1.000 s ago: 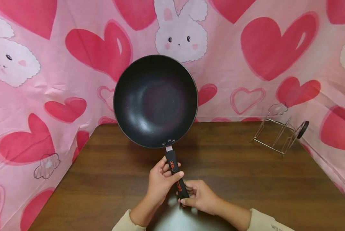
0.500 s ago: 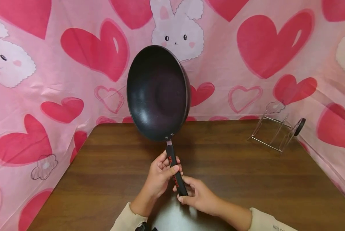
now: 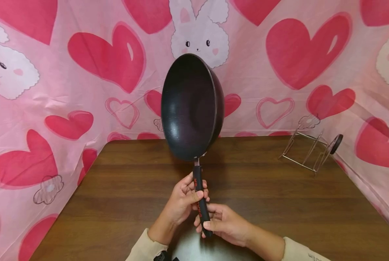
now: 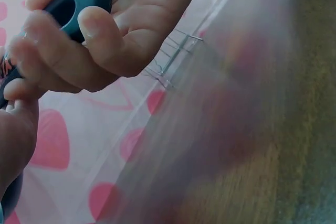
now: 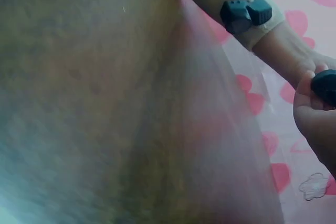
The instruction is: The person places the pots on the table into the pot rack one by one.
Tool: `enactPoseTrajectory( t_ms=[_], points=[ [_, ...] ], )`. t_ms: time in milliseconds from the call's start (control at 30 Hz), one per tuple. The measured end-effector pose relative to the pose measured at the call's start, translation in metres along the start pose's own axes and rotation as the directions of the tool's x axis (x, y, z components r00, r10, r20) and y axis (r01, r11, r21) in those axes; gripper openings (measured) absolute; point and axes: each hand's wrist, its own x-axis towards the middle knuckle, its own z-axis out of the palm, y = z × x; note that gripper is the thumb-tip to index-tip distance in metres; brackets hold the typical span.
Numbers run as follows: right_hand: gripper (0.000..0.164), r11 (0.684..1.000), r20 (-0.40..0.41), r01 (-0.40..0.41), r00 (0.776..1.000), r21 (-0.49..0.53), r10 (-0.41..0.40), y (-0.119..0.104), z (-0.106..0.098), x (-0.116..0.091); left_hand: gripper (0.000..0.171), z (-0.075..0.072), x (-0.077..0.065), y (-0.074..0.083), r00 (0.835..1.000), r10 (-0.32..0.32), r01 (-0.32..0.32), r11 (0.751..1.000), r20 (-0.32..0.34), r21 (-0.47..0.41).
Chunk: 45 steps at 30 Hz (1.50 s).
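A person in cream sleeves [image 3: 146, 247] held a dark, deep-bowled pan [image 3: 189, 108] upright by its handle over a wooden desk [image 3: 132, 203], the bowl uppermost and raised clear of the wood. Its hollow side was turned toward the person's left, with a strip of the smooth outer wall showing on the right.

The left hand [image 3: 181, 201] gripped the upper part of the black handle [image 3: 197, 177], thumb laid across the front and fingers wrapped behind. Just below it, the right hand [image 3: 228, 225] was closed around the handle's lower end, thumb pressed on the front and fingers curled round the far side. Red markings ran down the grip, and the left wrist view caught a hole in its end.

At the far right of the desk, well apart from the pan, sat a metal wire rack [image 3: 306, 154] with a round black piece [image 3: 336, 144] at one end. A pink cloth [image 3: 246, 43] printed with red hearts and white rabbits hung behind and along both sides. A small black device [image 5: 245, 15] was worn at the left wrist. Much of the right wrist view was blurred.
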Motion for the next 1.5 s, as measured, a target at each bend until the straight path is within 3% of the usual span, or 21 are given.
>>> enactPoseTrajectory(
  t_ms=[133,233,400,500,600,700,867,1067,1233,1500],
  points=[
    [0.040,1.000,-0.023,0.012,1.000,0.009,-0.012,0.004,-0.001,-0.005,0.051,0.002,0.000,-0.002,0.999,-0.024,0.024,1.000,0.037,-0.002],
    [0.037,0.999,-0.038,0.039,0.998,-0.014,-0.040,0.007,-0.001,-0.010,0.053,0.005,0.003,-0.002,0.997,-0.062,0.059,0.996,0.036,0.064],
    [0.037,0.990,-0.077,0.110,0.990,-0.086,-0.117,0.005,-0.004,-0.018,0.058,0.014,0.013,0.000,0.983,-0.157,0.175,0.953,-0.090,0.248],
    [0.036,0.983,-0.111,0.122,0.984,-0.137,-0.137,0.002,-0.007,-0.022,0.064,0.019,0.019,0.000,0.970,-0.173,0.222,0.920,-0.173,0.324],
    [0.037,0.978,-0.152,0.106,0.979,-0.178,-0.133,-0.001,-0.009,-0.026,0.071,0.023,0.024,-0.002,0.961,-0.175,0.242,0.908,-0.215,0.343],
    [0.042,0.976,-0.202,0.079,0.972,-0.201,-0.120,-0.003,-0.008,-0.030,0.072,0.026,0.027,-0.004,0.958,-0.190,0.254,0.911,-0.215,0.325],
    [0.050,0.962,-0.292,0.043,0.948,-0.270,-0.125,-0.003,-0.003,-0.035,0.072,0.028,0.033,-0.009,0.961,-0.236,0.269,0.919,-0.144,0.287],
    [0.054,0.923,-0.391,0.034,0.899,-0.384,-0.196,-0.004,-0.001,-0.041,0.070,0.028,0.044,-0.015,0.965,-0.264,0.258,0.938,-0.004,0.231],
    [0.050,0.919,-0.460,0.054,0.854,-0.390,-0.245,-0.009,0.000,-0.045,0.069,0.031,0.057,-0.020,0.951,-0.301,0.287,0.943,0.064,0.170],
    [0.053,0.916,-0.574,0.021,0.773,-0.400,-0.268,-0.021,-0.005,-0.057,0.071,0.038,0.082,-0.033,0.928,-0.348,0.329,0.933,0.129,0.148]
  ],
)
